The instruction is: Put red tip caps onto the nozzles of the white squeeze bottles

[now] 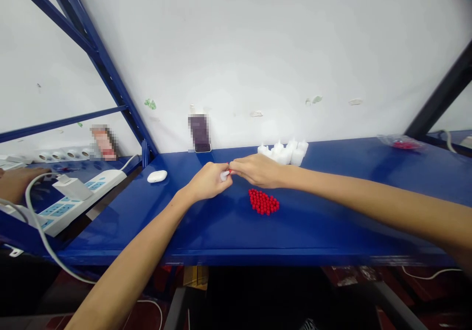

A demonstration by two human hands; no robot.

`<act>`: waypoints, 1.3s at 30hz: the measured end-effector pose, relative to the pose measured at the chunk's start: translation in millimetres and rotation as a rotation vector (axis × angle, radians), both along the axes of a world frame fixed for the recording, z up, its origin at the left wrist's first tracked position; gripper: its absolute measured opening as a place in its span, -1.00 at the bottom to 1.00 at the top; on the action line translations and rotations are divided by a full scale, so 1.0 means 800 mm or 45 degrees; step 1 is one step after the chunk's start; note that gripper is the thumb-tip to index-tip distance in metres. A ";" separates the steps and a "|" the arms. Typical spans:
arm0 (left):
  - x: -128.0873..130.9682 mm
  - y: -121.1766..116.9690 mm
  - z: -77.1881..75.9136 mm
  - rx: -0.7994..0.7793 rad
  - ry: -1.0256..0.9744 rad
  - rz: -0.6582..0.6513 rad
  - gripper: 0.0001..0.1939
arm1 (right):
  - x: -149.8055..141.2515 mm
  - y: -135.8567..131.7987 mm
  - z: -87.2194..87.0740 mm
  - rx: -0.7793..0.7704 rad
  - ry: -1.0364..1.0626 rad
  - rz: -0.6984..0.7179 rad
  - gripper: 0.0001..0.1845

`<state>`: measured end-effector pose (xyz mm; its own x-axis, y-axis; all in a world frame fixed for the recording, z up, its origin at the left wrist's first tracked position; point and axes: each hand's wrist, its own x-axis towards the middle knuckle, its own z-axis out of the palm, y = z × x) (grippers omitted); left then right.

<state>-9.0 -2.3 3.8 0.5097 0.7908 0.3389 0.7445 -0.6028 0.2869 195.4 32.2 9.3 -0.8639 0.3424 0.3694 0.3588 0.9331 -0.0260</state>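
My left hand is closed around a small white plastic bottle, most of which the fingers hide. At the bottle's tip, my right hand pinches a small red cap. The two hands meet above the blue table. Just below my right hand, a cluster of small red caps stands close together on the tabletop. Behind my right wrist are several white plastic bottles in a group, partly covered by the hand.
The blue table runs along a white wall. A white earbud case lies left, and a phone leans on the wall. A power strip with cables is farther left, near another person's hand. A plastic bag lies far right.
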 end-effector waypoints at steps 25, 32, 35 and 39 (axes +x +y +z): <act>-0.028 0.009 0.006 0.085 0.156 -0.011 -0.77 | 0.000 0.035 0.036 -0.119 -0.539 -0.530 -0.66; -0.008 0.007 -0.001 0.219 0.022 -0.168 -0.69 | 0.021 -0.012 0.043 -0.333 -0.663 -0.054 -0.79; -0.006 0.010 -0.008 0.297 0.064 -0.195 -0.70 | 0.013 -0.014 0.040 -0.278 -0.703 -0.054 -0.79; -0.002 0.007 -0.010 0.330 0.084 -0.238 -0.72 | 0.006 -0.008 0.029 -0.239 -0.708 -0.047 -0.78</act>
